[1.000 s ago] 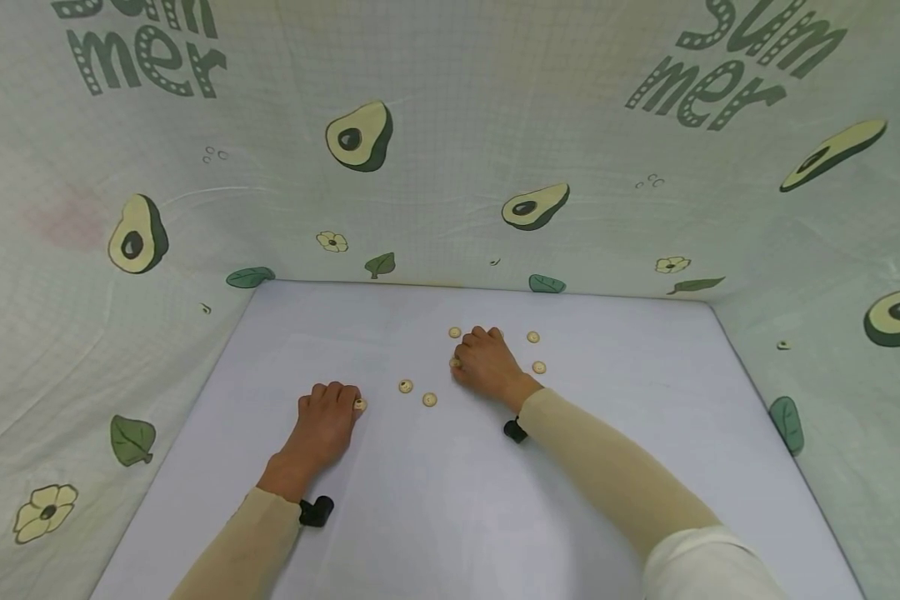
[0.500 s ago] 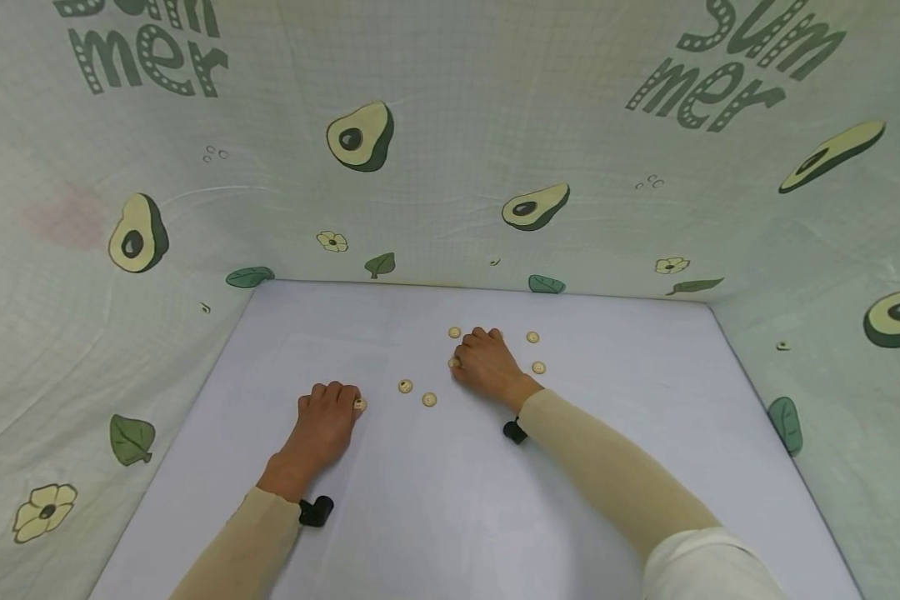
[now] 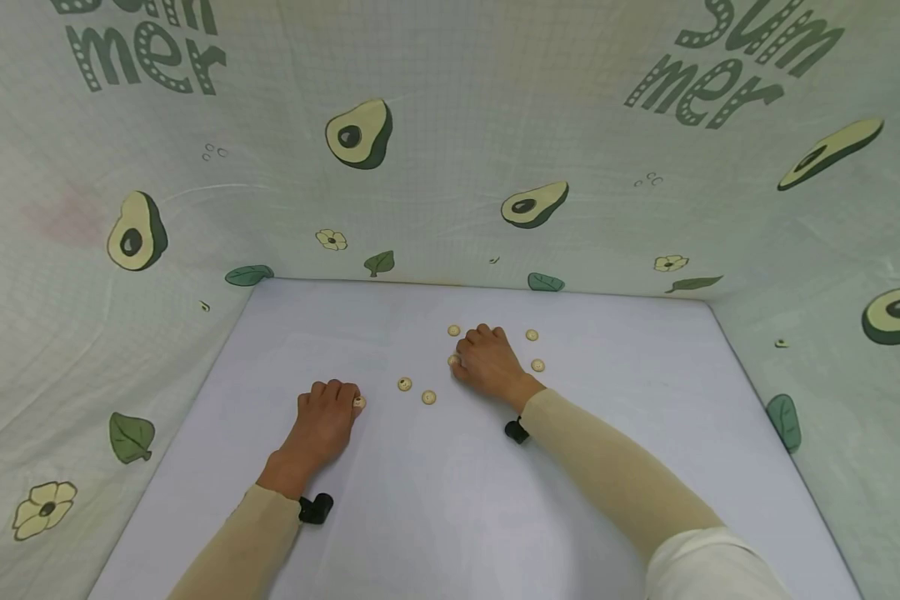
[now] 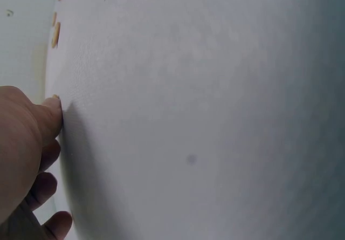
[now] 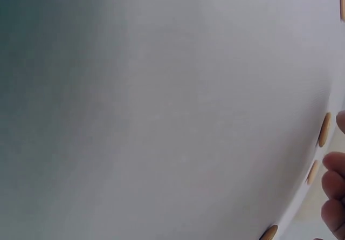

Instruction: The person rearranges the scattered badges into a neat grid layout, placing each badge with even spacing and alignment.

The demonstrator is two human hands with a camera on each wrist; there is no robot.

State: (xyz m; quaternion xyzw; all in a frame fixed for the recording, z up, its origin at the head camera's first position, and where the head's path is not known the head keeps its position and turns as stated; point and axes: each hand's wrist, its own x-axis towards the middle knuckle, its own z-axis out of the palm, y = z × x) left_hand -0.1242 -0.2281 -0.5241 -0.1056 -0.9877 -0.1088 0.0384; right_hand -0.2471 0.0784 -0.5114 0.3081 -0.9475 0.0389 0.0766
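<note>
Small wooden-looking buttons [image 3: 429, 397], likely light, stiff and best pinched by their rims, lie toward the far edge of the white table [image 3: 435, 517], the right hand [image 3: 487, 362] loosely curled by one, the left hand [image 3: 327, 422] at another nearer the left edge, whether pinching it unclear.

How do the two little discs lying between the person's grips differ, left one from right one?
The left disc shows a dark spot; the right disc shows none. The left disc lies slightly farther from the person, the right disc slightly nearer. Both are round, pale yellowish and similar in size, lying on the white table.
</note>
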